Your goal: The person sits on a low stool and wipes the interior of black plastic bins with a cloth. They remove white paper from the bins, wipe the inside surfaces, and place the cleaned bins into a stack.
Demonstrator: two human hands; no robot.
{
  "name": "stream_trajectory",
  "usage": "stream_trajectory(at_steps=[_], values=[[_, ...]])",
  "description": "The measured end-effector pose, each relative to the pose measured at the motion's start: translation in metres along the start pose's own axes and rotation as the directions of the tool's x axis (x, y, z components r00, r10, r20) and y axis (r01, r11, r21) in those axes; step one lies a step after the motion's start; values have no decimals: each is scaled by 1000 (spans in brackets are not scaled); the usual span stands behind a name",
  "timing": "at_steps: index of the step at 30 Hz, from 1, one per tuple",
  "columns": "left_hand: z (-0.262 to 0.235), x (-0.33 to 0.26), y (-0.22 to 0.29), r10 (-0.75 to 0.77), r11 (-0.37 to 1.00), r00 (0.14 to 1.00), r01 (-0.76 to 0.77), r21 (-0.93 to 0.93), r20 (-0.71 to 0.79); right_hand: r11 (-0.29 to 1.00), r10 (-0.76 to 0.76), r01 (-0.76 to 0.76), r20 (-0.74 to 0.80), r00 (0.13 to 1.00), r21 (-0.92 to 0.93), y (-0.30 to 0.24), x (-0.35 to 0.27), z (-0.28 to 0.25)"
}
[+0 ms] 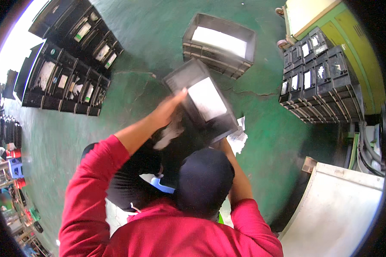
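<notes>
Tilted in front of my knees is a dark grey plastic crate (169, 78) with a white sheet (207, 99) inside; motion blurs it slightly. My left hand (169, 109) grips its left side, thumb over the rim. At the crate's near right corner is my right hand (221, 144), also holding it, with the fingers mostly hidden behind the wall. A ragged white patch (169, 135) shows below the crate's left side. Just ahead, a short stack of similar crates (218, 62) stands on the floor, its top one holding a white sheet too.
Crates with torn labels are stacked at the left (68, 85) and the right (319, 81). Torn white paper (237, 139) lies by the held crate. A white panel (334, 205) stands at near right. Beyond the right stack is a green cabinet (360, 47). Cluttered shelves (13, 205) line the left.
</notes>
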State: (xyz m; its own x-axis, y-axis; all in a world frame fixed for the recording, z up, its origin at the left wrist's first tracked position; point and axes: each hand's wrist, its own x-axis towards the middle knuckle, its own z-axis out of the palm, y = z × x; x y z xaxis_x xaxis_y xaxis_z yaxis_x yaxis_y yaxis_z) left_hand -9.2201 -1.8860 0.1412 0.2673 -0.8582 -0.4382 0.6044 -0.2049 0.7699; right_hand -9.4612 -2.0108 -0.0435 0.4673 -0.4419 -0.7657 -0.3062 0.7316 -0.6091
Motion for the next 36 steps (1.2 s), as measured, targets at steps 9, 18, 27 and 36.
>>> stream_trajectory(at_steps=[9,18,27,36], values=[[43,62,30,188,936,948,-93,340,-258,-50,-977,722,184,109,-690,-166,-96,37],[40,60,22,264,896,940,-157,414,-215,-272,-935,562,352,37,-781,-171,-110,113],[43,43,24,399,790,914,-302,533,-74,-399,-811,639,578,88,-658,-178,-122,93],[64,35,35,544,452,817,-92,887,-192,-630,-580,624,815,18,-462,-188,-157,68]])
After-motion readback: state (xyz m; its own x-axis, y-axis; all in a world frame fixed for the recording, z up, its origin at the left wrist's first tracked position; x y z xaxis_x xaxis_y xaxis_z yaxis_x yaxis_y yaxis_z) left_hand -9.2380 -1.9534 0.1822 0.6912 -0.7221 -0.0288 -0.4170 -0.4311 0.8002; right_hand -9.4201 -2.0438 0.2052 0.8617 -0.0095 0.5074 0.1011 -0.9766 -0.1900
